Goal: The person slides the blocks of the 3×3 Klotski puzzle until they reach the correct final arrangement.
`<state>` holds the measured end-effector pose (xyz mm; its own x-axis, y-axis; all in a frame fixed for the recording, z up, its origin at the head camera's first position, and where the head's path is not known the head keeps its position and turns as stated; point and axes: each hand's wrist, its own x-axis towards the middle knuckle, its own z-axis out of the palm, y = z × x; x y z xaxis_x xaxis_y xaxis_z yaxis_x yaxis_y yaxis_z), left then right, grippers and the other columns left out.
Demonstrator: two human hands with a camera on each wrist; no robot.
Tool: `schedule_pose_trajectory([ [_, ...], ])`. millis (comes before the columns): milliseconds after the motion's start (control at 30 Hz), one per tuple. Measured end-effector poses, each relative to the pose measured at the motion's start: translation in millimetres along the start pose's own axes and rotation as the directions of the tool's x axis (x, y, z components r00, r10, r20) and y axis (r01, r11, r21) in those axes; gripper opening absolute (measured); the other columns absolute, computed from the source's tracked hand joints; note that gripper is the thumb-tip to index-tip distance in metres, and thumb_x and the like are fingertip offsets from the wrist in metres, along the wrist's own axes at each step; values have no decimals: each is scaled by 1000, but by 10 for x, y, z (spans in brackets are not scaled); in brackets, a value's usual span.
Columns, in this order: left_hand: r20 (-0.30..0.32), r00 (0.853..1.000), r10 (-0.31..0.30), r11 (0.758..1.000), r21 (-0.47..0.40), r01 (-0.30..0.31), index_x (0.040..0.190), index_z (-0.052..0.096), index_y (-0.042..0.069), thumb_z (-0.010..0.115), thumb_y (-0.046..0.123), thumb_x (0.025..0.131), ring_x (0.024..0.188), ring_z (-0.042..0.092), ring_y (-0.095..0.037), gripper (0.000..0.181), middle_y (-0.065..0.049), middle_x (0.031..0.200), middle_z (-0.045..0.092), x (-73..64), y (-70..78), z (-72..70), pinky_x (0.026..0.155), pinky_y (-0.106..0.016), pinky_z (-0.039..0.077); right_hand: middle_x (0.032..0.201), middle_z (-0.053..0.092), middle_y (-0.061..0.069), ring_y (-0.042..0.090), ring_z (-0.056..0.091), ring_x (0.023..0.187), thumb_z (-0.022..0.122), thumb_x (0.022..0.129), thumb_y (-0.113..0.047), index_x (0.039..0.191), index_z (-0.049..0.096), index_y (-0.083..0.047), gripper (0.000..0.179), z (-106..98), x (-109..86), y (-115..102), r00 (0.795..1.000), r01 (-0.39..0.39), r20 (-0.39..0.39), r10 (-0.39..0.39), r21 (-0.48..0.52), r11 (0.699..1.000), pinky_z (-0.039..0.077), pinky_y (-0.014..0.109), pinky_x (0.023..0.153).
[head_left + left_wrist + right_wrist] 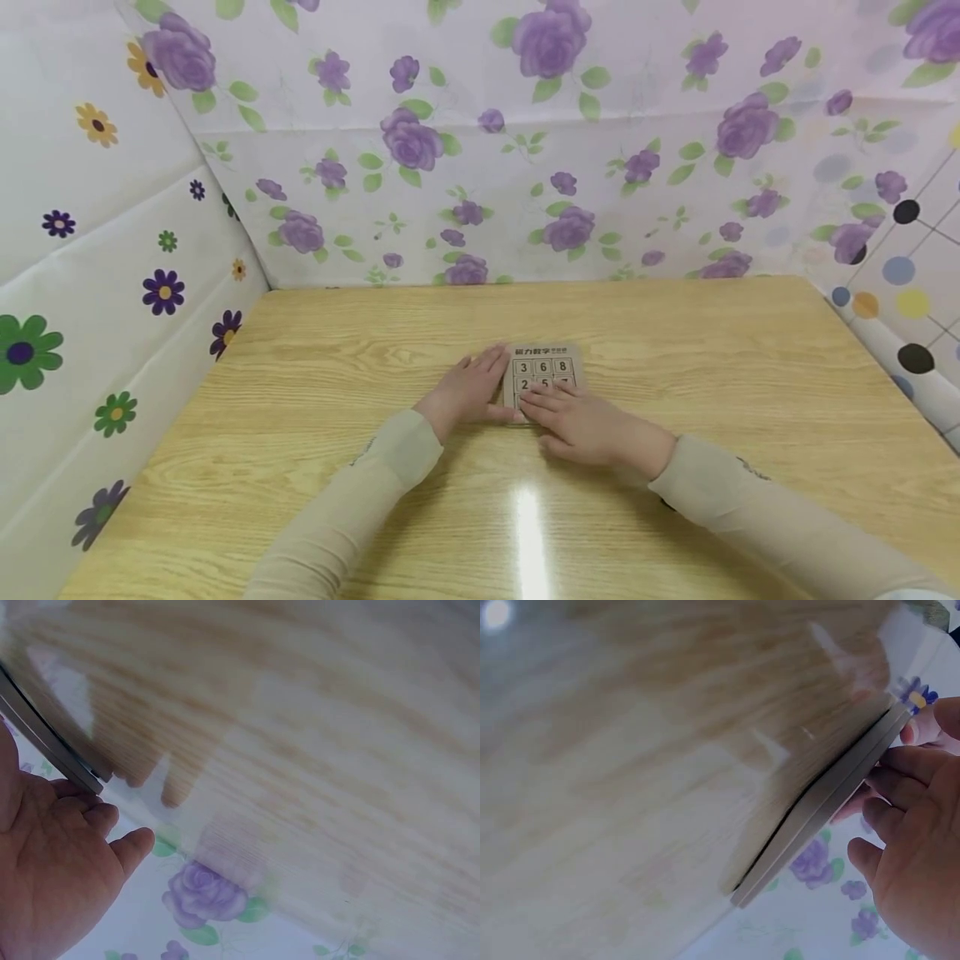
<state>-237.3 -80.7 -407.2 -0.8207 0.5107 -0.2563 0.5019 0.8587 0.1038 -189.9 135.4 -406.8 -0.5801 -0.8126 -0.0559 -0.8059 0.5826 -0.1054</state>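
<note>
A flat, pale number sliding puzzle point(567, 353) lies on the wooden table, with dark lettering along its top. Its visible tiles read 3, 6, 8 and, below, 2, 5 and a partly covered 7. My left hand point(467, 392) touches the puzzle's left side, fingers extended by the upper corner and thumb at the lower one. My right hand point(588, 425) lies over the lower tiles with fairly straight fingers, hiding the bottom part. Both wrist views show the puzzle's thin side edge point(817, 814), with the left palm point(52, 862) and right palm point(922, 840) close to it.
The glossy wood-grain table point(337, 350) carries a bright light reflection in front of the hands. A white cloth with purple roses point(412, 142) hangs behind it. Flower-patterned cloth point(97, 242) stands on the left, and dotted cloth point(911, 304) on the right.
</note>
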Motion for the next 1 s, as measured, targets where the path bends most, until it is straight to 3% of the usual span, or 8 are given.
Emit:
schedule_pose_trajectory([
  [500,-17,1000,12,1000,8,-12,153,10,5,54,68,82,148,10,-22,104,-10,160,8,-9,15,-7,119,-45,17,148,41,13,32,35,138,48,97,-24,141,44,0,50,11,-282,150,999,-19,-50,19,1,1000,26,53,114],
  [1000,-1,1000,-5,1000,24,5,154,7,8,50,71,82,148,7,-21,104,-8,161,4,-19,3,6,120,-44,15,152,35,13,32,29,141,44,98,-26,144,38,0,54,-22,74,191,999,-51,-6,51,5,999,23,52,116],
])
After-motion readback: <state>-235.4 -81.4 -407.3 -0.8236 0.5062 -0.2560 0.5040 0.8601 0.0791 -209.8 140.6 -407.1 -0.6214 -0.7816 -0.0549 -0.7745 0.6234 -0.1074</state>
